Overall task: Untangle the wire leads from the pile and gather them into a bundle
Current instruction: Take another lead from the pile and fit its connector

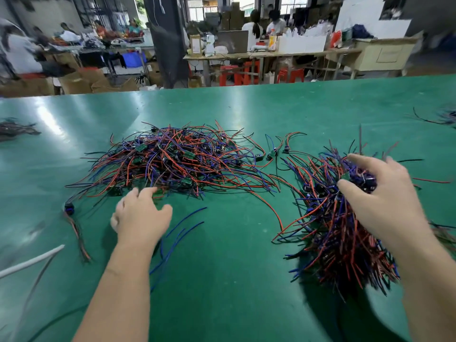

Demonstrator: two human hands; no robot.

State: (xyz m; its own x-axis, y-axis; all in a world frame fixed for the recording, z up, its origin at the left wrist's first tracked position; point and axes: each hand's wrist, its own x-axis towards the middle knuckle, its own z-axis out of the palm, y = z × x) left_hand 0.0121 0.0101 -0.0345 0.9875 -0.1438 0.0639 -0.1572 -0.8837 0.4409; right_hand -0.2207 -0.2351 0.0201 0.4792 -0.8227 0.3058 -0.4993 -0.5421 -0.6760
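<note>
Pile [172, 161]: red, blue and black wire leads with small green boards, tangled in a heap on the green table [222, 280].
Bundle [345, 230]: gathered leads right of the pile, ends fanning toward the near edge.
Right hand [380, 203]: thumb and fingers curled round the bundle's top, gripping it.
Left hand [140, 218]: fingers loosely spread, tips at the pile's near edge, nothing visibly held.
Blue wires [182, 225]: loose, just beside the left hand.
</note>
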